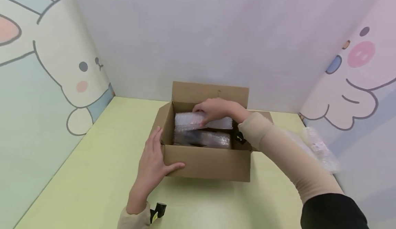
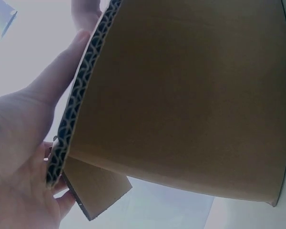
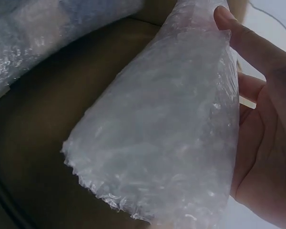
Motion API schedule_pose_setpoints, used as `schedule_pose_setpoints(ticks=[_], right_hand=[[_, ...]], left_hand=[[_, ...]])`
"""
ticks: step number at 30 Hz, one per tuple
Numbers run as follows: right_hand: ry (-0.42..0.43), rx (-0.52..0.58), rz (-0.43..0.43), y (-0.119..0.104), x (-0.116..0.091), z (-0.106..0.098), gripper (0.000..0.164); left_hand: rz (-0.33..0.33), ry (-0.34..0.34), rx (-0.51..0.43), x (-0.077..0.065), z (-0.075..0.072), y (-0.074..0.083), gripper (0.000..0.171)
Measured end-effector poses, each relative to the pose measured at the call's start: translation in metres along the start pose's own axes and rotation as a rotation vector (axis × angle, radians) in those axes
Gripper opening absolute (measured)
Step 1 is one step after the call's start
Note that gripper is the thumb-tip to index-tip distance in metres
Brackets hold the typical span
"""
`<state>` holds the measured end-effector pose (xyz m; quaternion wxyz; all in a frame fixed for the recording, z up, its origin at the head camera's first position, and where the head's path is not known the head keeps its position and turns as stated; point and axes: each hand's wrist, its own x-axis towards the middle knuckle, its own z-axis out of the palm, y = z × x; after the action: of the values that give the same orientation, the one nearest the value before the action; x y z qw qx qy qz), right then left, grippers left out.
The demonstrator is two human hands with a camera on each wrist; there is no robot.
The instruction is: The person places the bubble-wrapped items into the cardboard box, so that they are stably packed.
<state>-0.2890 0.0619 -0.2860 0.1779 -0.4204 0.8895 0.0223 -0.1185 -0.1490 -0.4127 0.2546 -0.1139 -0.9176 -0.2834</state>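
- Fingers of the right hand [image 1: 213, 109] are bent round a bubble-wrapped package [image 1: 187, 119], which is pinched between them and the thumb
- The package is held inside an open cardboard box [image 1: 169, 124], toward its far wall; what is wrapped cannot be made out
- By the right wrist camera the package's crinkled end is shown close up, with the thumb laid along one face and the other fingers partly hidden behind
- A second wrapped item [image 1: 216, 139] is seen in the box, nearer to the person
- The left hand [image 1: 153, 165] is rested at the near left corner, its fingers straight and its thumb spread wide across the near flap [image 1: 207, 163]
- By the left wrist camera alone a corrugated edge [image 2: 81, 90] is revealed, the palm beside it
- The right forearm, covered by a beige sleeve [image 1: 281, 150], is extended over the box's right side
- Only in the head view is clear bubble wrap [image 1: 320, 148] shown, on the table [image 1: 92, 174] at the right
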Motion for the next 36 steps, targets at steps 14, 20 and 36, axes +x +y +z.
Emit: schedule_pose_setpoints(ticks=[14, 20, 36], right_hand=[[-0.144, -0.051, 0.026, 0.006, 0.035, 0.043, 0.065], [-0.167, -0.022, 0.031, 0.011, 0.038, 0.055, 0.068], [-0.125, -0.019, 0.091, 0.004, 0.014, 0.026, 0.065]], left_hand=[[0.022, 0.015, 0.017, 0.002, 0.004, 0.001, 0.129], [0.018, 0.008, 0.013, 0.004, 0.006, 0.0, 0.128], [0.003, 0.002, 0.004, 0.003, 0.004, 0.0, 0.128]])
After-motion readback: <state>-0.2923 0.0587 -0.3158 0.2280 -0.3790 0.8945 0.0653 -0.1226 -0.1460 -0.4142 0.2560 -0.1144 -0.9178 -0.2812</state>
